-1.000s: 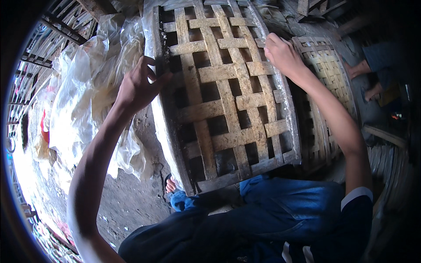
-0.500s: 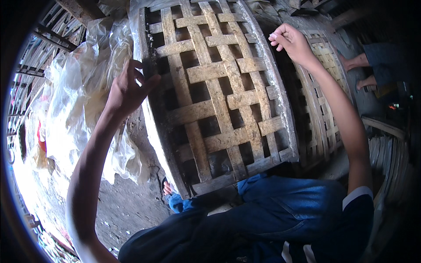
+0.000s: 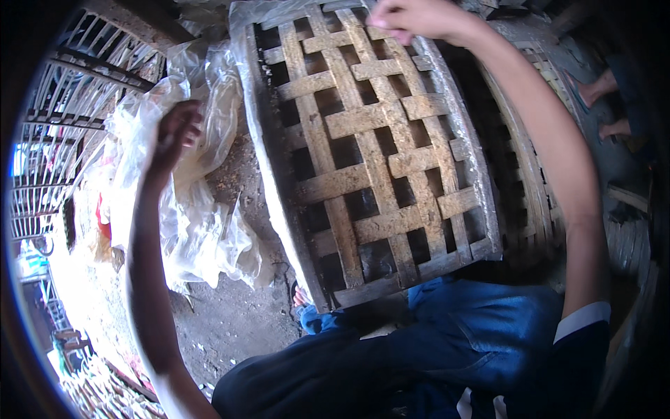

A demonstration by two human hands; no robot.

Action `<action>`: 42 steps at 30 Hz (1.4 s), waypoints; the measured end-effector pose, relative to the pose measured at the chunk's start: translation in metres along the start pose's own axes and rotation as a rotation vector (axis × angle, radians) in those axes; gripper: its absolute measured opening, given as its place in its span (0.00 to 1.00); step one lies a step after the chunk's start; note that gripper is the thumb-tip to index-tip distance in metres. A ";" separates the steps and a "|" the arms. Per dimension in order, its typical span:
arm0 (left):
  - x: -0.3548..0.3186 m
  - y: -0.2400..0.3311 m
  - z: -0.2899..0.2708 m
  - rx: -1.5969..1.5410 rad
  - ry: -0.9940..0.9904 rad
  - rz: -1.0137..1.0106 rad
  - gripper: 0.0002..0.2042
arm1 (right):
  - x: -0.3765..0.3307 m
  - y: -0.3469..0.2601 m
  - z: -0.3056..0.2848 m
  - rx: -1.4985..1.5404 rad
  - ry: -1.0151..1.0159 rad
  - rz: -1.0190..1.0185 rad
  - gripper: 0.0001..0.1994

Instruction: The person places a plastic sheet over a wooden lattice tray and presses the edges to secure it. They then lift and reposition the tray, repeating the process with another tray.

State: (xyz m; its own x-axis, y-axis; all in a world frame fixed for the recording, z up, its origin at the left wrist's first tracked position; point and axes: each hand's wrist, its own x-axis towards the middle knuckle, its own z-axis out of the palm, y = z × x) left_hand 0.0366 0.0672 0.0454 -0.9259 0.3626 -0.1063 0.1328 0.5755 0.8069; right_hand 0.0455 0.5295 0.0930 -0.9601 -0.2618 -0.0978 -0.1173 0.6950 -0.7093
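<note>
Woven rack [image 3: 373,159], left hand [image 3: 176,131] moved away

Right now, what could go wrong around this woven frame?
The left hand, in front of loose plastic sheeting, might snag it. The rough woven frame could scratch the right hand at its far end. If the frame slips, it may hit the foot beside its near end.

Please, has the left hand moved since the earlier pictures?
Yes: the left hand has moved leftward, away from the left edge of the framed bamboo lattice.
</note>
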 end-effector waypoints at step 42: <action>-0.001 0.005 0.076 0.319 -0.119 0.288 0.35 | 0.011 -0.022 0.203 -0.085 0.330 -0.559 0.17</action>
State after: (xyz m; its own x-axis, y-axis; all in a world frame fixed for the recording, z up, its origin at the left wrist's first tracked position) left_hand 0.0648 0.1257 0.0058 -0.7907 0.6121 0.0152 0.4987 0.6295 0.5958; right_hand 0.0887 0.3753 -0.0336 -0.7743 -0.3891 0.4990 -0.6282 0.5677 -0.5321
